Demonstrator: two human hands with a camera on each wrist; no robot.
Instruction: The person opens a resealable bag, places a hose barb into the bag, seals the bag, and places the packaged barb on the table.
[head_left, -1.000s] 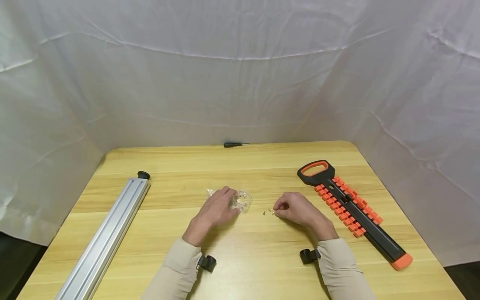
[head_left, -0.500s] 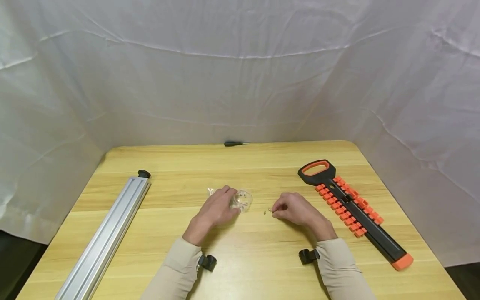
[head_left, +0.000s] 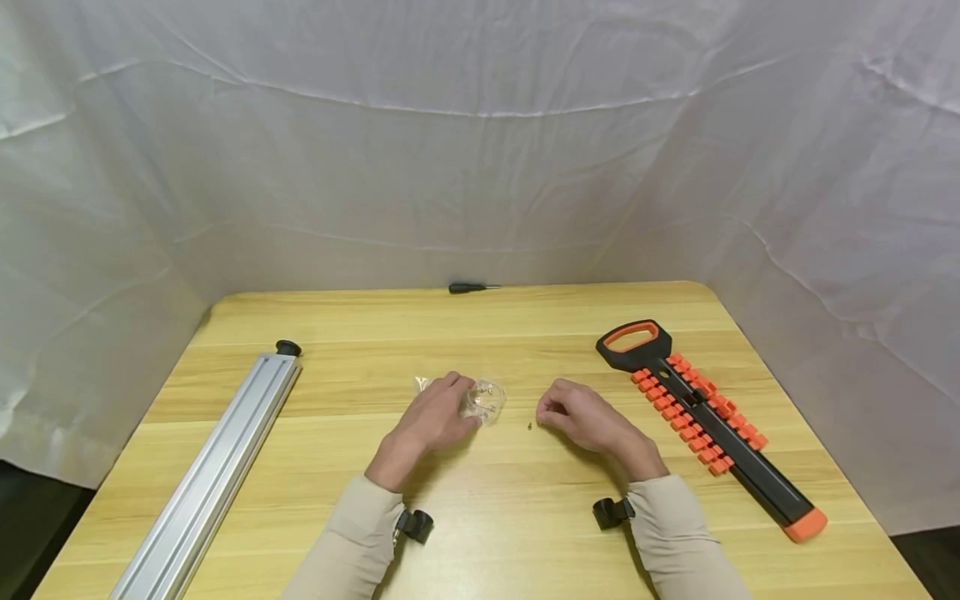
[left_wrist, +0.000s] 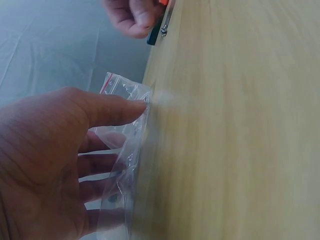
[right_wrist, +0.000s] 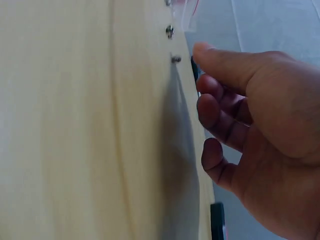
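Observation:
My left hand (head_left: pixel 438 412) holds a clear zip bag (head_left: pixel 486 402) with small metal bits inside, low at the table. Thumb and fingers lie around the bag (left_wrist: pixel 135 115) in the left wrist view. My right hand (head_left: pixel 588 417) is low at the table just right of a tiny screw (head_left: pixel 529 426), thumb and forefinger close together, other fingers curled. Two small screws, a nearer screw (right_wrist: pixel 176 59) and a farther screw (right_wrist: pixel 170 31), show on the wood just off the thumb tip in the right wrist view. I cannot tell whether the right fingertips pinch anything.
A silver aluminium rail (head_left: pixel 213 475) with a black knob (head_left: pixel 287 347) lies at left. On the right is a black bar (head_left: pixel 753 458) with an orange-lined handle and orange clips. A black screwdriver (head_left: pixel 468 288) lies at the back edge, before a pale cloth backdrop (head_left: pixel 480 167).
The right hand has moved slightly left, toward the screws. Its fingers now cover where other screws showed earlier, with one showing beside them. The left hand and bag have barely moved.

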